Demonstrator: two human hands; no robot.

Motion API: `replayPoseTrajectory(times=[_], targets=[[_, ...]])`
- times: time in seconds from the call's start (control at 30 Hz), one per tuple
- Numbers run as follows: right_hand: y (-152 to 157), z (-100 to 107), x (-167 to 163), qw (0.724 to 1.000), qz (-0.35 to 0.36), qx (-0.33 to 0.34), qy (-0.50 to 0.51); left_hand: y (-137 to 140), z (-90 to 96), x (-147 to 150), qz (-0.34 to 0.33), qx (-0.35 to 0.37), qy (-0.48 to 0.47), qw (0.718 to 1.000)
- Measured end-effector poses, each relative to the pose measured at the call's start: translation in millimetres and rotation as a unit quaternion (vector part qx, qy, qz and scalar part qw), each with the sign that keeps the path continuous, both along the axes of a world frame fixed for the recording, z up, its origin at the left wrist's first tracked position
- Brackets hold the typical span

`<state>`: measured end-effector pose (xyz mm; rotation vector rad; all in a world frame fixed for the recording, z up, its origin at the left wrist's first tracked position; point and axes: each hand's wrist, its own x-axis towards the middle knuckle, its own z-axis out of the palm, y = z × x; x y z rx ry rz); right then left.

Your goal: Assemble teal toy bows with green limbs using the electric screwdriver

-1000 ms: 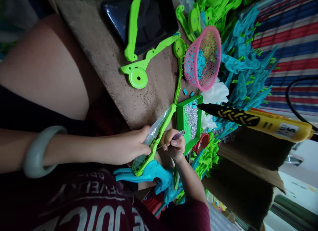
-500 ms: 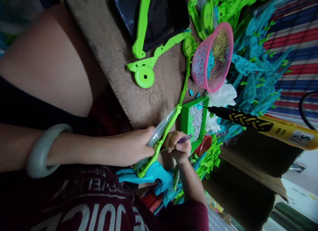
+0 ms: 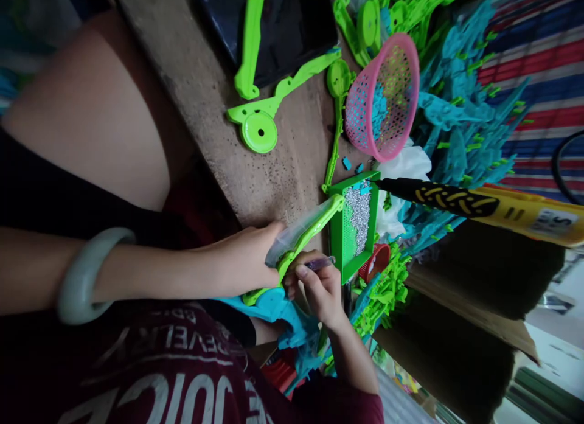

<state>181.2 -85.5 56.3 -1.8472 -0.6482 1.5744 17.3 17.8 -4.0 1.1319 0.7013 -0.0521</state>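
Observation:
My left hand (image 3: 249, 257), with a pale bangle (image 3: 84, 277) on its wrist, is closed around a long lime-green plastic part (image 3: 314, 226). A clear plastic sheet or bag (image 3: 289, 232) lies along that part, beside my fingers. My right hand (image 3: 319, 287) is closed on a small screwdriver-like tool with a purple handle (image 3: 319, 263). Its fingertips are close against the green part, and the tool's tip is hidden. Below both hands is a blue plastic part (image 3: 285, 317); whether it touches the green one I cannot tell.
Near my right hand sits a green tray (image 3: 336, 229) of small silvery pieces, with a yellow electric screwdriver (image 3: 506, 211) pointing at it. Beyond are a pink basket (image 3: 362, 117) and heaped blue parts (image 3: 456, 120). More green parts (image 3: 258, 132) lie on the wooden table by a black tray (image 3: 219, 22).
My right hand has shifted left, closer to the green part. The tool's thin shaft, visible before, is now hidden. The green part has tilted slightly in my left hand.

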Motion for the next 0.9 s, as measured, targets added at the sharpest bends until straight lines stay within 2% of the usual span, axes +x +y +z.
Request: replayPoseTrajectory(times=[0.1,0.23,0.4,0.5,0.63,0.83,0.9], targets=[[5,-5,5,0.999,-0.044,-0.017,0.002,2,3.2,4,0.002,0.015,0.019,1.0],[14,-11,19,0.995,-0.093,-0.033,-0.036,3,11.6,11,0.046,-0.022,0.042,0.998],[13,-2,19,0.992,-0.04,-0.005,-0.115,-1,15.7,15,0.077,-0.044,0.044,0.995],[11,1,16,0.992,-0.027,-0.002,-0.126,0,16.3,15,0.091,-0.047,0.047,0.994],[14,0,14,0.99,-0.024,-0.016,-0.14,2,18.1,15,0.077,-0.07,0.041,0.994],[24,-1,6,0.977,0.033,-0.015,-0.209,-3,18.5,22,0.12,-0.016,0.038,0.992],[23,-5,5,0.977,0.028,-0.013,-0.21,-5,19.5,24,0.128,-0.01,0.047,0.991]])
